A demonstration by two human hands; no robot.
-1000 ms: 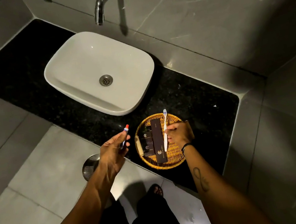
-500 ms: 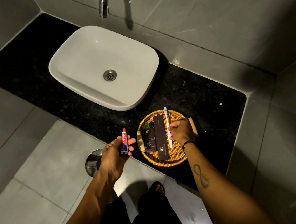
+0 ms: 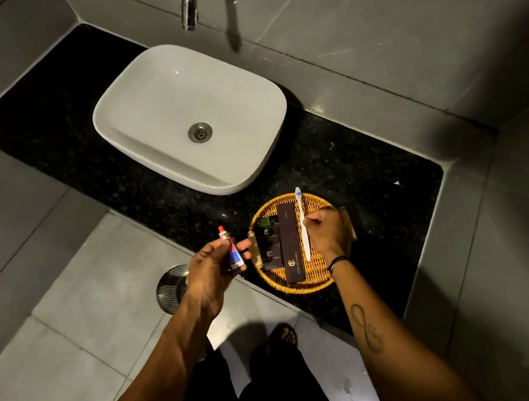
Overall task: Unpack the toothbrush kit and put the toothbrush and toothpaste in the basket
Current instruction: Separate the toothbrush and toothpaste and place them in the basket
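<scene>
The right hand (image 3: 326, 235) pinches the toothbrush (image 3: 303, 225) near mid-handle, over the right half of the basket (image 3: 307, 285). The brush lies along the near-far line, bristles at the far rim, handle end low over the weave; whether it already rests on the wicker I cannot tell. The left hand (image 3: 213, 270) grasps the toothpaste (image 3: 232, 252) between thumb and fingers, cap pointing far, just left of the basket and not yet over it. Dark boxes (image 3: 288, 241) fill the basket's middle and left. The basket sits on the black surface (image 3: 371, 162) close to its near edge, with the sink (image 3: 191, 118) further off to the left.

Judging from this, the brush is about placed and the tube comes next. Risks:

- The brush head reaches the far rim; let go there, it could tip or roll off onto the surface.
- The boxes leave little free room, so the tube set on top of them may slide off, and on the left side that means over the surface edge to the floor (image 3: 76, 310).
- The left hand crossing in could nudge the boxes or the basket itself, which stands near the edge.
- A small, smooth tube held by fingertips could slip before it reaches the basket.
</scene>
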